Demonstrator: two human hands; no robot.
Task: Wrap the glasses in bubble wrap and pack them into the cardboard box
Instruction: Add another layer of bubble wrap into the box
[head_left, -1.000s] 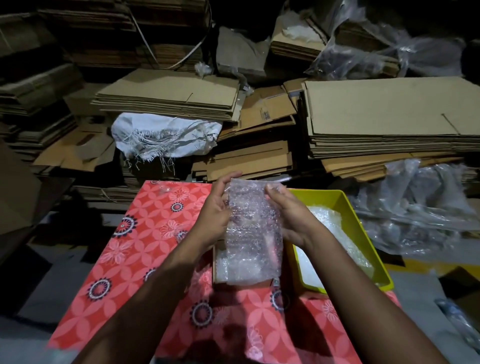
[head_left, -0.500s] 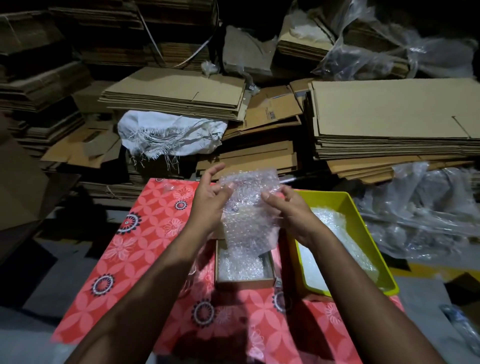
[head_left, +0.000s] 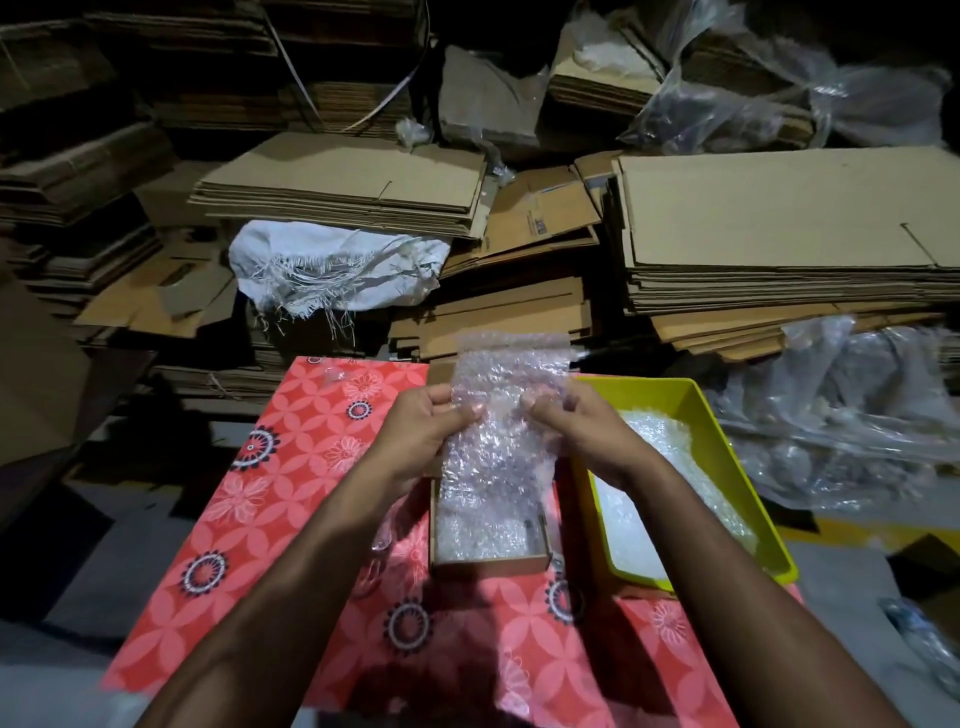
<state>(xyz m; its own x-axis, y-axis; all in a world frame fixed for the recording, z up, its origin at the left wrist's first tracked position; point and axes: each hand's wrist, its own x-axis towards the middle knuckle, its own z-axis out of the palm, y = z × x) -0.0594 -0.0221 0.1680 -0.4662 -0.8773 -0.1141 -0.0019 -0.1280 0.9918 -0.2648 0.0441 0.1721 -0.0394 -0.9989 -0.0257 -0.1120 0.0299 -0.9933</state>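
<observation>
My left hand (head_left: 423, 434) and right hand (head_left: 582, 434) both pinch clear bubble-wrap sheet (head_left: 501, 415), thumbs on near face, fingers curled behind. Sheet held upright over small open brown cardboard box (head_left: 488, 564) on red floral-patterned cloth (head_left: 291, 467). More bubble wrap lies inside box. Glasses: cannot tell whether inside sheet. Yellow plastic tray (head_left: 727, 462) just right of box, holding bubble wrap.

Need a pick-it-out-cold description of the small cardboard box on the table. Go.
Find the red floral tablecloth in the middle of the view. Near its centre, just left of the yellow tray, sits the small cardboard box, below the bubble wrap bundle that both hands hold. Unlike the flattened cardboard stacked behind, it is assembled, open-topped and lined with bubble wrap.
</observation>
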